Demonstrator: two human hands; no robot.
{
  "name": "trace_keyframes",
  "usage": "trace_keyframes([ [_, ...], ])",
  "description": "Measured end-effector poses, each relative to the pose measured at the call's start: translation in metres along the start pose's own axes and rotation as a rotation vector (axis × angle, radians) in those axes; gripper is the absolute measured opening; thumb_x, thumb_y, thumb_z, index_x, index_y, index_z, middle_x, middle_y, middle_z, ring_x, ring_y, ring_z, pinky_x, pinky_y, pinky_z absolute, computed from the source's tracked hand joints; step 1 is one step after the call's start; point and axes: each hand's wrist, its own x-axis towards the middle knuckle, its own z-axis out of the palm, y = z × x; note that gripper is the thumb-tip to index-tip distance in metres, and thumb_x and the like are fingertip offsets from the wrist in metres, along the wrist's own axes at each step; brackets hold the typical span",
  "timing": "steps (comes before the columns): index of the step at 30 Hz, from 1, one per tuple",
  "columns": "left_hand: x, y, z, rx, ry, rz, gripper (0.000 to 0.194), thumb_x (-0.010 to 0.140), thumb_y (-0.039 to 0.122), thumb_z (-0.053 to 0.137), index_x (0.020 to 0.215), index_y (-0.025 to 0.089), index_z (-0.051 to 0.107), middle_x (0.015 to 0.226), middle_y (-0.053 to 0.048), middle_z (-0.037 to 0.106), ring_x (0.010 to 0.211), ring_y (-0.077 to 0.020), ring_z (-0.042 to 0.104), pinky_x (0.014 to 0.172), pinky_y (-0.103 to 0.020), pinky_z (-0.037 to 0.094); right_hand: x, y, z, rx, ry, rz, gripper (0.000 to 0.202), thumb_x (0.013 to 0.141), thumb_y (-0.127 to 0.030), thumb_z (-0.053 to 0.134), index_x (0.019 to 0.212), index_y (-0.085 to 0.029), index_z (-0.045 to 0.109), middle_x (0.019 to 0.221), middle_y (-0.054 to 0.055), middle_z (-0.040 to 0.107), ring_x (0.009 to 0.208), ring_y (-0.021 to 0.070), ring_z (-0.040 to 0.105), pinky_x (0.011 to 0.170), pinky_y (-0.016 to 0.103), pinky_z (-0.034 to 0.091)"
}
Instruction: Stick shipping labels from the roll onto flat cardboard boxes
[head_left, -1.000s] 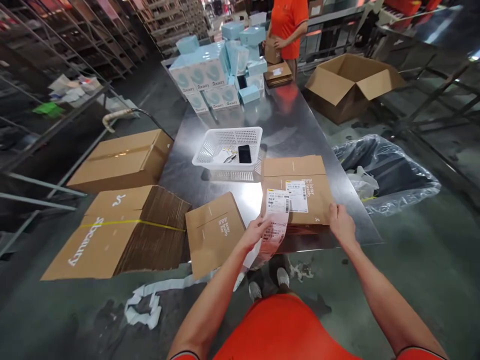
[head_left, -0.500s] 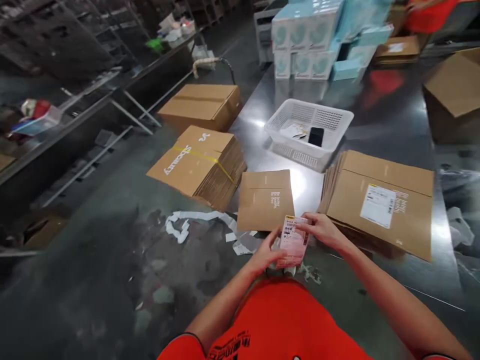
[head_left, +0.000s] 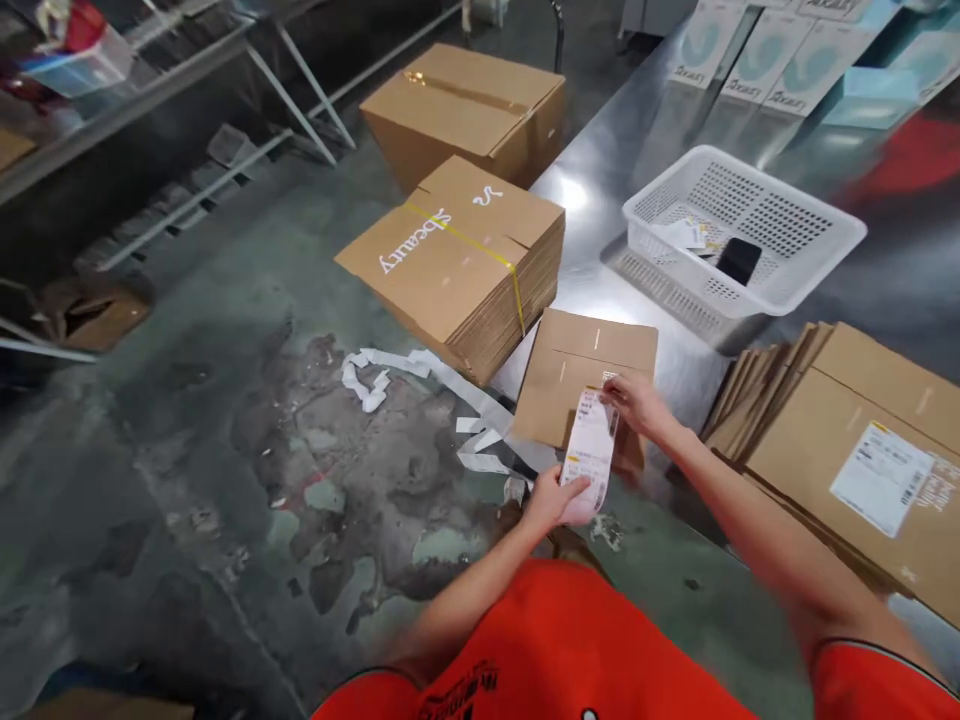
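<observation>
My left hand (head_left: 551,498) pinches the lower part of a printed shipping label (head_left: 590,450), its thumb lying across the face. At the label's top right corner, my right hand (head_left: 637,405) grips the edge between thumb and fingertips. The label stretches between both hands, curling at its bottom end. Just beyond it lies a flat folded cardboard box (head_left: 581,350) at the table's edge, partly covered by the label and my right hand. To the right rests a stack of flattened cartons (head_left: 847,400), the top one bearing a white label (head_left: 881,478).
A white plastic basket (head_left: 817,215) holding a black phone (head_left: 739,260) and papers stands on the metal table (head_left: 592,240). Strapped flat cartons (head_left: 450,270) and a taped box (head_left: 465,100) are at left. Paper strip (head_left: 442,375) trails below. Light-blue boxes (head_left: 780,60) stand behind.
My right hand has drawn away from my left, and the label now shows longer between them. The view has turned to the left and down.
</observation>
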Motion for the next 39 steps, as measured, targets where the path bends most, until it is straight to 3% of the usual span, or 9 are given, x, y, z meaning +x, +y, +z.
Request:
trace_keyframes([
  [5,-0.027,-0.050,-0.046,0.034,-0.011,-0.081,0.026,0.063,0.031,0.077,0.083,0.016,0.073,0.083,-0.009,0.075,0.075,-0.0254,0.067,0.071,-0.037,0.054,0.037,0.007,0.010,-0.157,0.060,0.055,0.067,0.081,-0.045,0.063,0.138,-0.015,0.046,0.136,0.022,0.048,0.122,0.0457,0.041,0.097,0.064,0.031],
  [8,-0.053,-0.060,-0.076,0.037,0.010,-0.058,0.022,0.069,0.039,0.071,0.076,0.018,0.075,0.079,-0.009,0.074,0.076,-0.0276,0.067,0.074,-0.041,0.054,0.029,-0.011,0.033,-0.185,0.153,0.091,0.071,0.088,-0.045,0.053,0.148,-0.014,0.033,0.148,0.021,0.037,0.134,0.0419,0.032,0.106,0.058,0.028],
  [15,0.003,0.019,-0.099,0.017,0.200,0.187,0.035,0.078,0.035,0.063,0.106,0.015,0.070,0.123,-0.011,0.066,0.117,-0.0279,0.058,0.102,-0.040,0.044,0.026,-0.049,0.082,-0.200,0.170,0.042,0.064,0.093,-0.047,0.041,0.145,-0.010,0.037,0.153,0.020,0.030,0.144,0.0371,0.018,0.114,0.061,0.007],
  [21,0.031,0.057,-0.093,0.194,0.115,0.237,0.022,0.075,0.026,0.068,0.093,0.017,0.073,0.145,-0.013,0.049,0.135,-0.0285,0.045,0.110,-0.038,0.035,-0.037,-0.002,0.051,0.020,0.375,0.575,0.055,0.089,-0.045,0.039,0.127,-0.008,0.051,0.129,0.025,0.053,0.122,0.0376,0.048,0.101,0.056,0.038],
  [26,-0.007,0.066,-0.079,0.192,0.119,0.270,0.028,0.076,0.035,0.067,0.095,0.015,0.073,0.137,-0.015,0.057,0.129,-0.0308,0.050,0.108,-0.042,0.038,-0.086,-0.024,0.029,0.381,0.483,0.560,0.057,0.085,-0.048,0.047,0.132,-0.018,0.047,0.125,0.015,0.060,0.112,0.0300,0.058,0.097,0.049,0.046],
  [29,-0.027,0.077,-0.055,-0.008,-0.025,0.126,0.043,0.072,0.048,0.070,0.098,0.013,0.070,0.102,-0.011,0.074,0.098,-0.0289,0.068,0.088,-0.044,0.055,-0.136,-0.016,-0.015,0.476,0.680,0.618,0.065,0.083,-0.053,0.052,0.140,-0.022,0.043,0.138,0.012,0.053,0.123,0.0292,0.053,0.102,0.046,0.045],
  [33,-0.041,0.080,-0.016,-0.114,-0.244,-0.112,0.041,0.066,0.049,0.076,0.090,0.016,0.070,0.084,-0.007,0.074,0.076,-0.0236,0.070,0.069,-0.039,0.060,-0.243,0.045,-0.089,0.416,0.910,0.874,0.068,0.079,-0.056,0.057,0.141,-0.031,0.045,0.136,0.012,0.056,0.120,0.0328,0.056,0.094,0.046,0.050],
  [36,-0.046,0.069,0.003,-0.065,-0.301,-0.158,0.041,0.063,0.048,0.078,0.086,0.015,0.069,0.078,-0.006,0.073,0.067,-0.0202,0.068,0.061,-0.035,0.059,-0.293,0.080,-0.127,0.209,0.819,1.067,0.060,0.077,-0.051,0.056,0.134,-0.029,0.055,0.128,0.019,0.060,0.119,0.0388,0.055,0.093,0.053,0.046],
  [39,-0.052,0.055,0.013,0.017,-0.335,-0.144,0.043,0.062,0.050,0.077,0.084,0.013,0.070,0.069,-0.004,0.069,0.060,-0.0167,0.063,0.055,-0.031,0.055,-0.273,0.068,-0.129,-0.065,0.700,0.889,0.066,0.075,-0.052,0.056,0.133,-0.019,0.054,0.135,0.024,0.051,0.129,0.0431,0.043,0.103,0.059,0.035],
])
